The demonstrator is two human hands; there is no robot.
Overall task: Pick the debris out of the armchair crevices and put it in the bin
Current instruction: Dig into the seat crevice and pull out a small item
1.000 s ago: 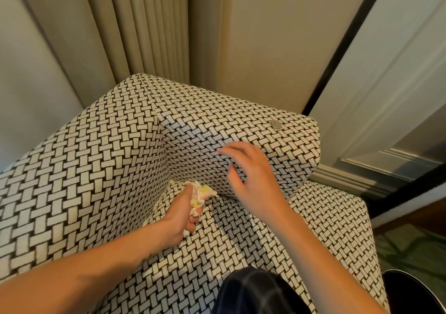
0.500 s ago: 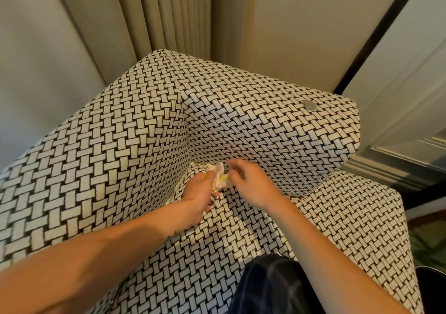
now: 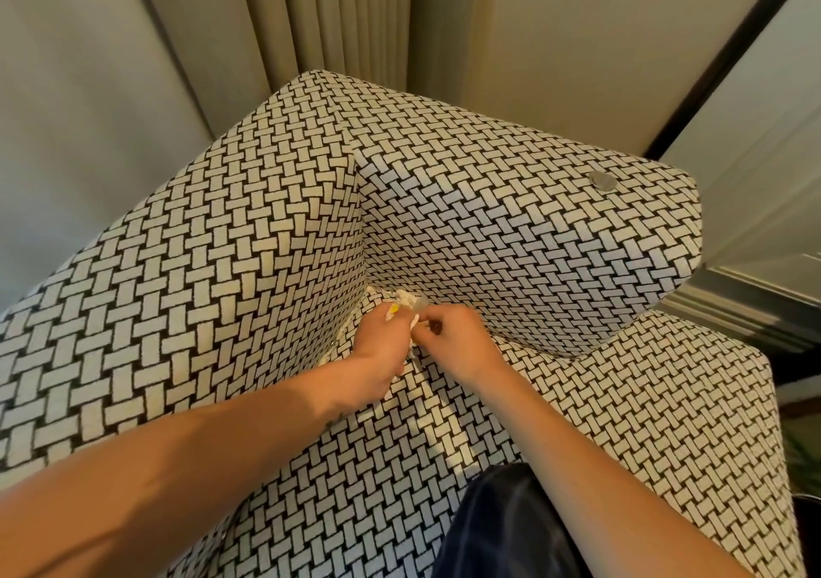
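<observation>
The armchair [image 3: 266, 244] has black-and-white basket-weave fabric and fills most of the view. In the corner where seat, back and right arm meet, my left hand [image 3: 377, 351] grips a crumpled wad of white and yellow debris [image 3: 406, 302]. My right hand [image 3: 453, 340] is right beside it, its curled fingertips pinching the same wad from the right. Most of the debris is hidden between the two hands. The bin is not clearly in view.
A small grey round disc [image 3: 602, 181] lies on top of the right armrest. Beige curtains [image 3: 328, 13] and a wall stand behind the chair, a white panelled door [image 3: 764, 177] to the right. My dark-clothed knee [image 3: 502, 524] rests on the seat.
My right hand came down off the armrest face to the corner and took hold of the wad that my left hand holds. The view shifted so the chair sits further right.
</observation>
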